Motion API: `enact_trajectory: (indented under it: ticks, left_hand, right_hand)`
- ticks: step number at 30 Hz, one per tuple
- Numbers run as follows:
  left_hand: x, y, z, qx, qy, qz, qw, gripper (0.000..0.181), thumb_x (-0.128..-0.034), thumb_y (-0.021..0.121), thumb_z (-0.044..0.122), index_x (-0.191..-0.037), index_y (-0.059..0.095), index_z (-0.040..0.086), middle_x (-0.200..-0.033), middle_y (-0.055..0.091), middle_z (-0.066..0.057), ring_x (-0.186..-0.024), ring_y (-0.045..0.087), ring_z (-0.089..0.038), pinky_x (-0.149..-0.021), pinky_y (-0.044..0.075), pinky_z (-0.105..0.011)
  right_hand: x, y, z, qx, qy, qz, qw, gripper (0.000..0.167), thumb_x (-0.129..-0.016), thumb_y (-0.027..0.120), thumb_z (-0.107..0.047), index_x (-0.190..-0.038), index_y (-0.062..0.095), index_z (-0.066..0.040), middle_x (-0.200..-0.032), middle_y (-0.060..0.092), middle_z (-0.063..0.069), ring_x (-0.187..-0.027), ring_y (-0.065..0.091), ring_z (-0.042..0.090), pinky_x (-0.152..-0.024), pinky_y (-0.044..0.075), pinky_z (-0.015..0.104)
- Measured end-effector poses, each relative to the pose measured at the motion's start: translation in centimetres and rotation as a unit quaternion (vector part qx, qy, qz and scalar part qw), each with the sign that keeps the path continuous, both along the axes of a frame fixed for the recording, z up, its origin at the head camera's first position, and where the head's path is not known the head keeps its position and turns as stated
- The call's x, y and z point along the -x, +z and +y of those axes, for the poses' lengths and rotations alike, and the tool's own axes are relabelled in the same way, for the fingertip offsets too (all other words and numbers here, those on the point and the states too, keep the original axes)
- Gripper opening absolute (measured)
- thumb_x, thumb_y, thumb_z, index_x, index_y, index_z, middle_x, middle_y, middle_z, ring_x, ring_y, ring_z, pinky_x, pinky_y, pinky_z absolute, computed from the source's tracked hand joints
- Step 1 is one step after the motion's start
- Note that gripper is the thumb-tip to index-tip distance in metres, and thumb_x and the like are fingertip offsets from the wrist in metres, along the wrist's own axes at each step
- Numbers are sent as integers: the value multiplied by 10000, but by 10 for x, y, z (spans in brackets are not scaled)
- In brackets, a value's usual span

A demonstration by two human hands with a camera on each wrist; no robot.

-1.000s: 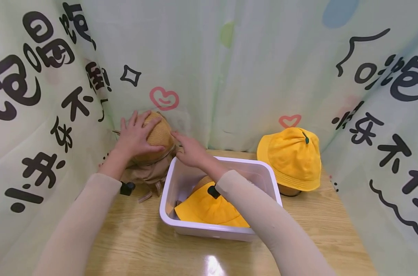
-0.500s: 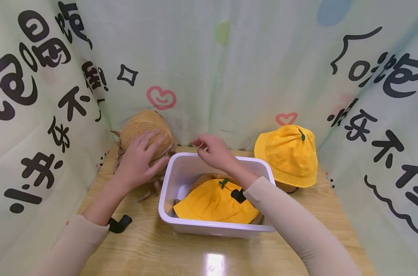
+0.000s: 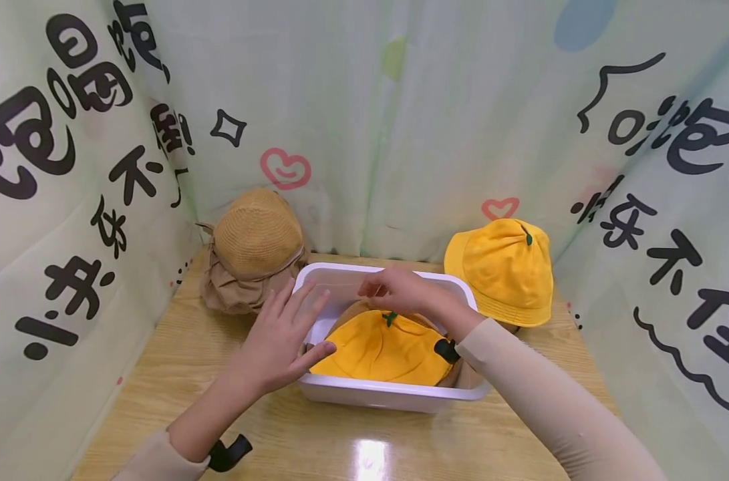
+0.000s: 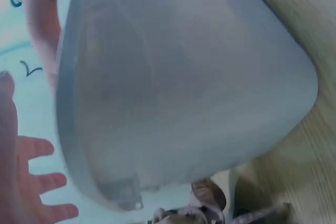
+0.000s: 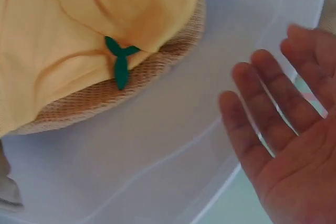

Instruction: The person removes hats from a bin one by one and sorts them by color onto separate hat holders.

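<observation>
A yellow cloth bucket hat (image 3: 376, 354) with a green sprout lies in the white plastic bin (image 3: 376, 385), on top of a woven straw hat (image 5: 94, 103). My left hand (image 3: 286, 341) hovers over the bin's left side with fingers spread, holding nothing. Over the back of the bin is my right hand (image 3: 400, 290); in the right wrist view its fingers are loosely bent and nothing is in them. Behind and left of the bin stands a straw sun hat (image 3: 256, 234) with a brown cloth brim. A second yellow bucket hat (image 3: 502, 267) stands at the back right.
The bin rests on a wooden table (image 3: 316, 441). A pale printed curtain (image 3: 364, 133) encloses the back and both sides. A black wrist mount (image 3: 228, 454) sticks out beside the left cuff.
Both hands have left the straw sun hat at the left. My left hand has come down and right toward the bin; the right hand has moved right and lower over it.
</observation>
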State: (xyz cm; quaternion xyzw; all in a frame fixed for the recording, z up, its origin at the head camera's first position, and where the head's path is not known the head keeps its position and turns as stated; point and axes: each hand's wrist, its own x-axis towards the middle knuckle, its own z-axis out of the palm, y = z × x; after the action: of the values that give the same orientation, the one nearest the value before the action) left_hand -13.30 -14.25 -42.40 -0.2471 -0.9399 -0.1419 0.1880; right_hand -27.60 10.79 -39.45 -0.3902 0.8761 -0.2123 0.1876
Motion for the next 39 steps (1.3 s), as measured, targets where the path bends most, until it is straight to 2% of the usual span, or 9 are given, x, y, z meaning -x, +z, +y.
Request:
enact_trajectory:
  ticks: [4,8,16,19,25,28,30,34,39]
  left_hand:
    - [2,-6,9,357,222,-224,9989,819,-970,247,725,-1552,377,164,-1627,264,-157,-1467,249,-471,-1130,239,-682]
    - [3,-14,14,559,266,-377,9974,797,-974,266,714,-1565,351,186,-1638,228,-162,-1478,227,-465,-1140,223,-677]
    - [0,-28,17,174,292,-669,9972,714,-976,436,621,-1548,390,195,-1616,290,-161,-1474,250,-455,-1139,218,-682]
    - [-1,-30,16,162,359,-672,9970,707,-974,434,626,-1547,392,214,-1616,295,-146,-1475,261,-434,-1157,185,-669]
    - [-2,-31,16,46,436,-647,9969,695,-967,450,631,-1534,419,230,-1611,308,-133,-1447,330,-410,-1160,184,-662]
    - [0,-30,17,48,407,-630,9972,689,-967,455,628,-1532,424,234,-1594,341,-138,-1440,343,-402,-1158,191,-662]
    - [2,-30,18,66,378,-619,9973,685,-969,454,628,-1533,421,240,-1582,362,-139,-1439,345,-396,-1160,187,-659]
    - [4,-32,20,90,337,-670,9971,679,-968,450,634,-1532,421,257,-1570,386,-133,-1436,352,-394,-1162,187,-655]
    - [3,-33,19,-4,316,-743,9967,666,-964,469,627,-1526,430,271,-1563,397,-116,-1423,376,-375,-1156,197,-662]
  right_hand:
    - [1,-8,2,-549,178,-259,9980,301,-947,682,-159,-1245,688,-115,-1237,688,85,-1116,632,269,-966,524,401]
    - [0,-17,2,-1013,208,-356,9940,387,-940,701,-200,-1309,651,-97,-1308,654,99,-1195,599,323,-1027,479,459]
    - [1,-30,-3,-1819,391,-63,9825,466,-954,681,-273,-1400,594,-168,-1396,604,28,-1271,559,232,-1104,422,416]
    - [0,-30,-6,-1866,510,111,9810,462,-950,688,-256,-1392,600,-153,-1376,617,42,-1250,569,239,-1100,425,418]
    - [-3,-35,-10,-2034,559,427,9766,457,-936,704,-277,-1375,619,-178,-1305,655,19,-1055,607,189,-1002,494,365]
    - [-5,-39,-12,-2247,549,477,9717,496,-934,704,-289,-1407,588,-195,-1321,641,15,-1044,597,189,-1006,489,362]
    - [-6,-41,-13,-2374,524,578,9683,523,-936,700,-283,-1431,558,-193,-1346,624,28,-1106,586,201,-1056,455,377]
    - [-7,-45,-16,-2508,548,934,9620,436,-922,712,-250,-1341,622,-167,-1260,646,58,-1100,595,241,-1042,458,392]
    - [-9,-45,-17,-2551,644,1225,9570,213,-910,725,-232,-1119,713,-189,-1062,611,17,-953,544,218,-903,486,361]
